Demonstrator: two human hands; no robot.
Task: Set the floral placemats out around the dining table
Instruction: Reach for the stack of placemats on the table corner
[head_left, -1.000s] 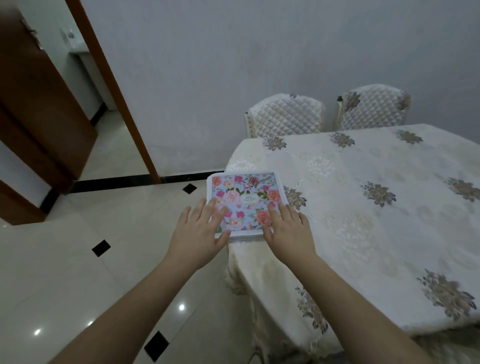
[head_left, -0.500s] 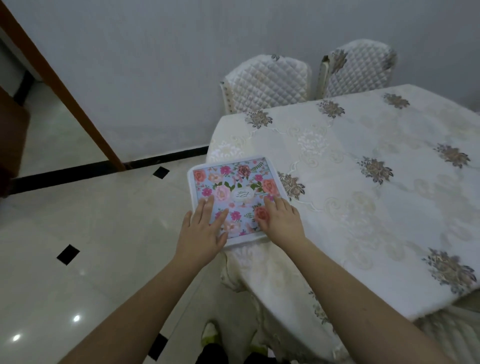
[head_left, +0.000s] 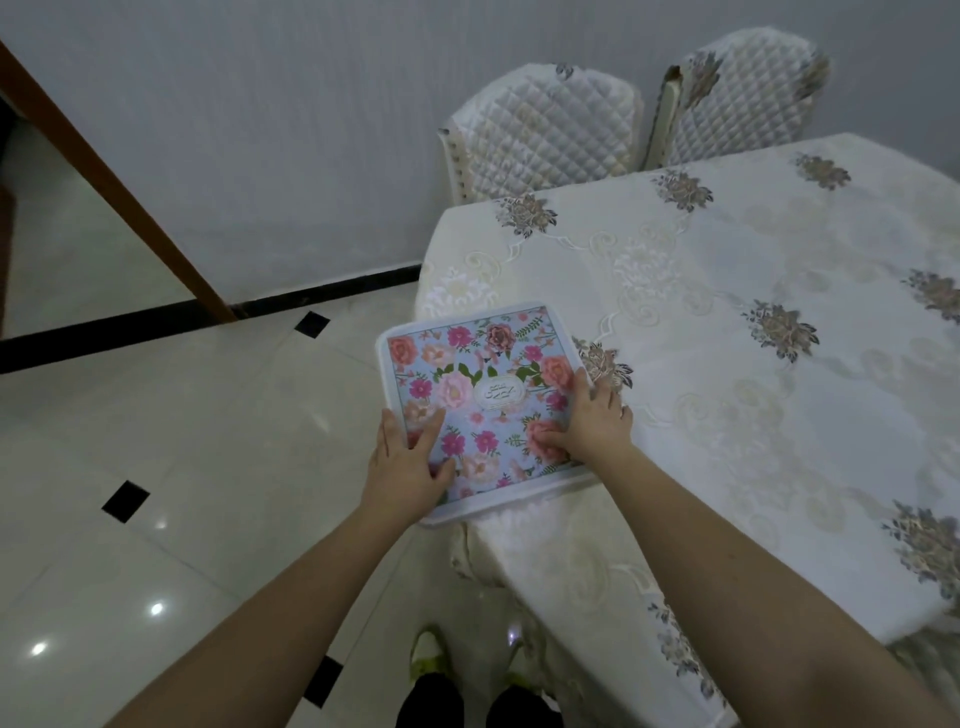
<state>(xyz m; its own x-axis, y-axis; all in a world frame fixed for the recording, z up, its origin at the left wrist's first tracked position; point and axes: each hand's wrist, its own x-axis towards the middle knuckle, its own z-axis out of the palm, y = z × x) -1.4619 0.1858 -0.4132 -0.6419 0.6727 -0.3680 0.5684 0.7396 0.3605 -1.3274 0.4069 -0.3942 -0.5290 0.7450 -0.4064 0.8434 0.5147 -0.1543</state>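
The floral placemats (head_left: 483, 374) form a square pile with a white border and pink and orange flowers on pale blue. The pile sits at the near left corner of the dining table (head_left: 753, 405), its left part hanging out past the table edge over the floor. My left hand (head_left: 402, 467) grips the pile's near left edge with the thumb on top. My right hand (head_left: 592, 421) grips the right edge, thumb pressed on the print and fingers curled round the side. How many mats the pile holds is not visible.
A cream tablecloth with grey flower motifs covers the table. Two quilted chairs (head_left: 540, 130) (head_left: 737, 98) stand at the far side against the wall. A brown door frame (head_left: 119, 192) rises at the left. My shoes (head_left: 467, 691) stand on glossy tiles beside the table corner.
My hands went from lying flat on top of the pile to gripping its left and right edges. The pile has slid left, further off the table corner. The view has tilted down.
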